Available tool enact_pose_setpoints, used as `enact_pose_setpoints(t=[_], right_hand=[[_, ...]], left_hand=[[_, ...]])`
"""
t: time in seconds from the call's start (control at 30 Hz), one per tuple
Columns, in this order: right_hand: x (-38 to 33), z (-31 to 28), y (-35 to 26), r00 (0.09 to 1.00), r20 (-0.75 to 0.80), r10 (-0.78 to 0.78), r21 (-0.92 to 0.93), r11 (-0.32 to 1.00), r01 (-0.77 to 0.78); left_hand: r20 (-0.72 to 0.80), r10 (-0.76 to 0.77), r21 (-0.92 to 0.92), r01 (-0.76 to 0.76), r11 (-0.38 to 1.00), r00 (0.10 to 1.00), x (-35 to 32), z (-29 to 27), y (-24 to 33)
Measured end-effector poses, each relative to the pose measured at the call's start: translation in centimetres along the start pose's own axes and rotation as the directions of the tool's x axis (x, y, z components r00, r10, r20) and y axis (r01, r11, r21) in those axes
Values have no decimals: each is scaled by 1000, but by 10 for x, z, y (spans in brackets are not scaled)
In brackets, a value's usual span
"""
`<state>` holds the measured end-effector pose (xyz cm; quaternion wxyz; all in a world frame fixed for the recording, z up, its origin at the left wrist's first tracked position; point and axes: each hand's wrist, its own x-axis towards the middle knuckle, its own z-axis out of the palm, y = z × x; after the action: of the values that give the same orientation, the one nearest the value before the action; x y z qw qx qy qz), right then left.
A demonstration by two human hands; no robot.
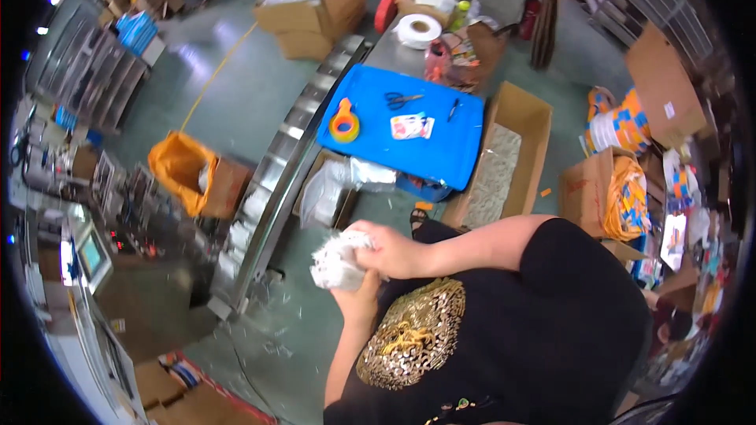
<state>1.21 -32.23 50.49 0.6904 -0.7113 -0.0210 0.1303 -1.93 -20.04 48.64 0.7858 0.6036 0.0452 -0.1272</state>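
Both my hands are closed on a white, crumpled bundle (335, 261) with dark specks, held in front of my body. My right hand (391, 250) grips it from above and the right. Underneath, my left hand (360, 296) holds its lower side. I cannot make out what the bundle is made of. Past my hands, clear plastic bags (324, 195) lie in a carton beside a metal conveyor (272, 165). A blue tabletop (370, 94) beyond carries a roll of yellow tape in an orange dispenser (344, 123), black scissors (403, 100), a dark pen (453, 109) and printed cards (412, 127).
Right of the blue top stands a long open carton (535, 122) with pale contents. An orange-lined box (185, 169) sits left of the conveyor, and a carton of white bags (311, 20) stands behind. Cartons with orange bags (606, 189) crowd the right. Scraps litter the floor.
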Motion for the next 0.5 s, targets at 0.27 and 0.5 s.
enact_pose_setpoints(t=[0.27, 0.5], right_hand=[[-3, -3, 10, 989, -132, -62, 93, 993, 75], [-5, -10, 8, 988, -156, -11, 314, 948, 61]], left_hand=[[7, 73, -282, -68, 957, 997, 7, 7, 1], [-17, -7, -333, 1, 943, 1000, 12, 8, -5]])
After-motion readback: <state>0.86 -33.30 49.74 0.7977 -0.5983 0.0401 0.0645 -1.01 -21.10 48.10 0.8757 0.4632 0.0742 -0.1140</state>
